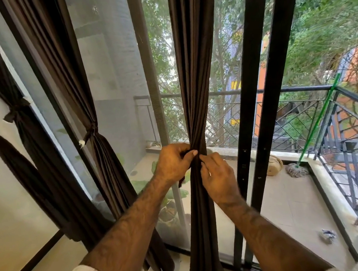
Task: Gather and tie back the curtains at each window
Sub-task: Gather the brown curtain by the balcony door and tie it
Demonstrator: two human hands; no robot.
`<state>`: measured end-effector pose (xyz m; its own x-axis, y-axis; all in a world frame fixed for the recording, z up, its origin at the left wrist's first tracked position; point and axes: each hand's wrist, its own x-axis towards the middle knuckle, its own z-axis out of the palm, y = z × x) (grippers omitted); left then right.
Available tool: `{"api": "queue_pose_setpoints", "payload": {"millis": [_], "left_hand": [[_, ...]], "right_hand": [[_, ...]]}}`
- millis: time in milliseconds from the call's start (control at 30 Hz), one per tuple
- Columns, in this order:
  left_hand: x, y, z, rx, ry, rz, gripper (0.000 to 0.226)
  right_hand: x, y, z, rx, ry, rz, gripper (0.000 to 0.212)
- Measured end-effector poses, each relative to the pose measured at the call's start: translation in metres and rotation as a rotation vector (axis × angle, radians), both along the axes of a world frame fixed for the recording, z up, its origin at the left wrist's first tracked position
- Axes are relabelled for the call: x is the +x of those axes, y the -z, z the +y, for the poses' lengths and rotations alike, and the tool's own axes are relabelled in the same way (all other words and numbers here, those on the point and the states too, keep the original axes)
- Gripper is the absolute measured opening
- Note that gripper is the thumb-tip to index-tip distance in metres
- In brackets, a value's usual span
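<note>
A dark brown curtain (193, 72) hangs gathered into a narrow bundle in the middle of the balcony window. My left hand (173, 162) grips a dark tie strip against the bundle's left side, and an end of the strip hangs below it. My right hand (216, 176) pinches the tie at the bundle's front, fingertips touching the left thumb. To the left, a second brown curtain (89, 111) is tied at its waist with a band (90, 131). Two more tied curtains (15, 115) hang at the far left.
Black sliding door frames (254, 90) stand right of the curtain. Outside, the balcony has a metal railing (297, 116), a green-handled mop (316, 124), a small bag (274, 164) and potted plants (167, 198). A grey wall is at left.
</note>
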<state>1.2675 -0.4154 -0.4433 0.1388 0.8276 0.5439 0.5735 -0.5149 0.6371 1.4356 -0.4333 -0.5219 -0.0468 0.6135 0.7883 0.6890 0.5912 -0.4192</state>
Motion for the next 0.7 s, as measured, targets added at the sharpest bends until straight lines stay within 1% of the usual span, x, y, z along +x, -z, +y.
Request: {"api": "queue_pose_setpoints", "payload": {"millis": [33,133,200,267,333,367,400,433,533,567,600,633,700], "left_hand": [[0.001,0.000,-0.001,-0.001,0.006,0.000,0.030],[0.000,0.002,0.001,-0.056,0.068,-0.027,0.022],[-0.001,0.001,0.000,-0.102,0.108,-0.041,0.029],[-0.002,-0.002,-0.003,-0.116,0.126,-0.036,0.022],[-0.005,-0.004,-0.001,-0.103,0.095,-0.032,0.013],[-0.008,-0.005,0.001,-0.107,0.066,-0.043,0.012],[-0.010,-0.005,0.002,-0.117,0.052,-0.055,0.014],[-0.012,-0.006,0.003,-0.132,0.049,-0.064,0.015],[-0.015,-0.010,-0.003,-0.220,0.099,-0.111,0.015],[-0.016,-0.012,-0.007,-0.249,0.127,-0.130,0.013],[-0.016,-0.013,-0.010,-0.271,0.165,-0.151,0.009],[-0.017,-0.014,-0.012,-0.289,0.197,-0.165,0.006],[-0.020,-0.016,-0.014,-0.294,0.255,-0.192,0.008]], "right_hand": [[-0.002,0.002,0.000,0.009,-0.011,-0.031,0.031],[-0.006,0.004,-0.002,0.017,-0.019,-0.057,0.032],[-0.007,0.006,-0.002,0.019,-0.009,-0.069,0.031],[-0.007,0.007,-0.004,0.016,-0.020,-0.110,0.029],[-0.005,0.012,-0.006,0.017,-0.054,-0.179,0.036],[-0.001,0.014,-0.005,0.007,-0.080,-0.200,0.040],[0.002,0.016,-0.005,-0.016,-0.110,-0.179,0.041],[0.005,0.015,-0.004,-0.049,-0.139,-0.099,0.037],[0.009,0.000,0.000,-0.197,-0.125,0.379,0.017],[0.009,-0.009,0.002,-0.267,-0.126,0.501,0.017],[0.010,-0.015,0.004,-0.326,-0.151,0.572,0.020],[0.010,-0.020,0.006,-0.362,-0.179,0.603,0.021],[0.011,-0.025,0.006,-0.362,-0.188,0.603,0.017]]}}
